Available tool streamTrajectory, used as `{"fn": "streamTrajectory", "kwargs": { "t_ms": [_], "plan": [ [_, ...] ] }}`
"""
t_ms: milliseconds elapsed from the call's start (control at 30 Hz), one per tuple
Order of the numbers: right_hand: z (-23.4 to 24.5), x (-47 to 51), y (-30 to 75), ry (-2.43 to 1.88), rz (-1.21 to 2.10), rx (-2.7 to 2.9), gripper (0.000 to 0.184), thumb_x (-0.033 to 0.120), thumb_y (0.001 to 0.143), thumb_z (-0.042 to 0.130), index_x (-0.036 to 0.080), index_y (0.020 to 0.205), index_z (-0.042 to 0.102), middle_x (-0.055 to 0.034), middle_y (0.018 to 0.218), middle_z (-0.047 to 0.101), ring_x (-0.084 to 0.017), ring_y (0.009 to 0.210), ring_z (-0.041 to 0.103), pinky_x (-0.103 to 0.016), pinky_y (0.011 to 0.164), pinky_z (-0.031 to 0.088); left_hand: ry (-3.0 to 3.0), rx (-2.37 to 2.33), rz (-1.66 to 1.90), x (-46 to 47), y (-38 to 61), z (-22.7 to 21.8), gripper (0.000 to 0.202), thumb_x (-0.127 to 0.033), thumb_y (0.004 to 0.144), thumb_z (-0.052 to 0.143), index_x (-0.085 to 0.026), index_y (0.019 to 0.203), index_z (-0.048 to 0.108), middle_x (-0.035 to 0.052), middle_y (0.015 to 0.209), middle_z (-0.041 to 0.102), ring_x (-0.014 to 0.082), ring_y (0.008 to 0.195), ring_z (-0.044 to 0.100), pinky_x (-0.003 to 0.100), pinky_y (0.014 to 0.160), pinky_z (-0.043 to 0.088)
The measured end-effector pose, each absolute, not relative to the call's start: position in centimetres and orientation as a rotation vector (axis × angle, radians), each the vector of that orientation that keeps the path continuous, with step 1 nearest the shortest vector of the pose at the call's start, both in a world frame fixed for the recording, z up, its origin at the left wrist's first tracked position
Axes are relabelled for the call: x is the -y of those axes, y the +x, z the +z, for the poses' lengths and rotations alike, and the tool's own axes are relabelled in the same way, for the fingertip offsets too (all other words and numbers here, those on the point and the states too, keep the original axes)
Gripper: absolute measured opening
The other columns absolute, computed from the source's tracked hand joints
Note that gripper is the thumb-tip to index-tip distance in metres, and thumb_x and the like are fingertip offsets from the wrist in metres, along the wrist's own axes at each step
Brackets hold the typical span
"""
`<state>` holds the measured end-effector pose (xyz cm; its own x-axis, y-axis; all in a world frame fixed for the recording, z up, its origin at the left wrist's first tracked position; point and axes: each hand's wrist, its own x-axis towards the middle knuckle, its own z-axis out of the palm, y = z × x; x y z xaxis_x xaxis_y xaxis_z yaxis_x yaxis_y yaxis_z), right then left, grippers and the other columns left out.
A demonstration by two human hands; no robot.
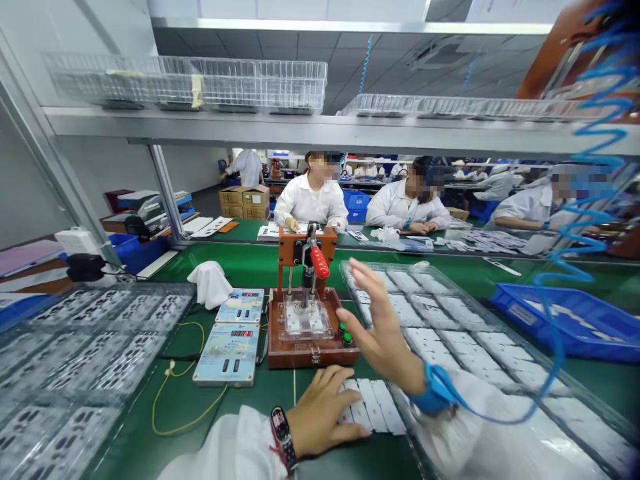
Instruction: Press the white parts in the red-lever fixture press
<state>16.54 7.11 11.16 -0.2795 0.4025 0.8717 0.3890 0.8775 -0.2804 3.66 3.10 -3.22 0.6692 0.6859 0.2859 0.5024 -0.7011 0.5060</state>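
Observation:
My left hand (324,412) lies low over the green table with its fingers spread. Its fingertips rest on or just over the left end of a row of thin white flat pieces (376,405), partly hiding them. My right hand (381,328) is raised, fingers apart and nothing in it, between the clamp fixture and the tray on the right. The brown clamp fixture (314,357) has a red-handled toggle lever (319,261), a clear plate (306,320) under its plunger and green buttons (347,337) on its right side.
Two meter boxes (226,353) with red digits stand left of the fixture. A clear tray (463,333) of white pieces lies right, another tray (107,347) left. A blue bin (570,327) sits far right. A blue coiled cord (556,333) runs to my right wrist strap. Co-workers sit opposite.

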Motion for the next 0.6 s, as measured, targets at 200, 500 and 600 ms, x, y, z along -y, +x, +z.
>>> {"fn": "streamTrajectory", "kwargs": {
  "t_ms": [200, 500, 600],
  "plan": [
    [13.3, -12.3, 13.0, -0.453, -0.16, 1.978, 0.032, 0.027, 0.096, 0.037, 0.022, 0.126, 0.045, -0.0126, 0.13, 0.051, -0.023, 0.124, 0.046, -0.046, 0.101, 0.041, 2.445, -1.036, 0.675, -2.9, 3.3, -2.5, 0.032, -0.036, 0.088, 0.057, -0.023, 0.116, 0.055, 0.0072, 0.138, 0.042, 0.0253, 0.128, 0.033, 0.045, 0.107, 0.03],
    [19.4, -14.7, 11.4, -0.453, 0.012, 1.7, 0.038, 0.055, 0.09, 0.044, 0.02, 0.103, 0.054, -0.0035, 0.084, 0.06, -0.017, 0.078, 0.062, -0.034, 0.072, 0.051, 2.352, -1.079, 0.771, -2.8, 2.9, -1.8, 0.035, -0.021, 0.085, 0.054, -0.022, 0.12, 0.053, 0.0071, 0.134, 0.045, 0.0234, 0.125, 0.038, 0.043, 0.107, 0.032],
    [23.3, -19.2, 10.1, -0.47, 0.319, 1.753, 0.044, 0.057, 0.089, 0.044, 0.018, 0.108, 0.052, 0.0015, 0.074, 0.055, -0.01, 0.066, 0.059, -0.025, 0.063, 0.049, 2.361, -1.073, 0.771, -2.9, 2.9, -1.8, 0.034, -0.018, 0.084, 0.053, -0.022, 0.118, 0.054, 0.0081, 0.133, 0.046, 0.0237, 0.124, 0.038, 0.043, 0.106, 0.033]
  ]
}}
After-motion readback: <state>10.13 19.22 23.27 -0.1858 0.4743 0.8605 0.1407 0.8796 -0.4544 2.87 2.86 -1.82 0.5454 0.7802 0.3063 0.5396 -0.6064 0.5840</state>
